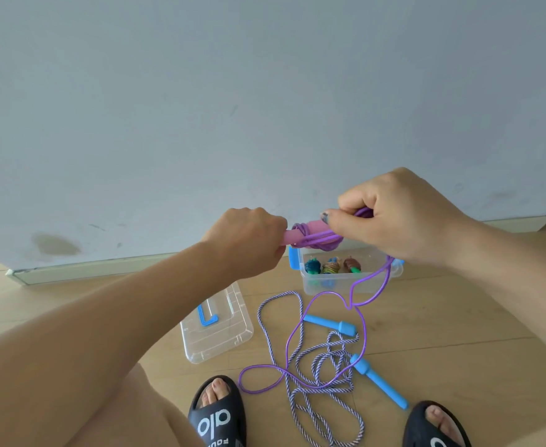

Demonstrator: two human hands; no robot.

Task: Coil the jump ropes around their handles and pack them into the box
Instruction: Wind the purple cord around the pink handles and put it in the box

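Note:
My left hand (pixel 249 240) grips one end of the pink handles (pixel 310 229) of a purple jump rope. My right hand (pixel 397 217) pinches the purple cord (pixel 363 330) at the handles' other end, where a few turns wrap them. The rest of that cord hangs down and loops on the floor. Below my hands stands a clear box (pixel 349 282) with blue latches, holding three coiled ropes (pixel 331 266). A striped rope (pixel 323 375) with two blue handles (pixel 379 385) lies loose on the floor.
The clear box lid (pixel 217 327) with a blue clip lies on the wooden floor to the left of the box. A grey wall with a pale skirting rises behind. My two feet in black slippers (pixel 217 414) stand at the bottom edge.

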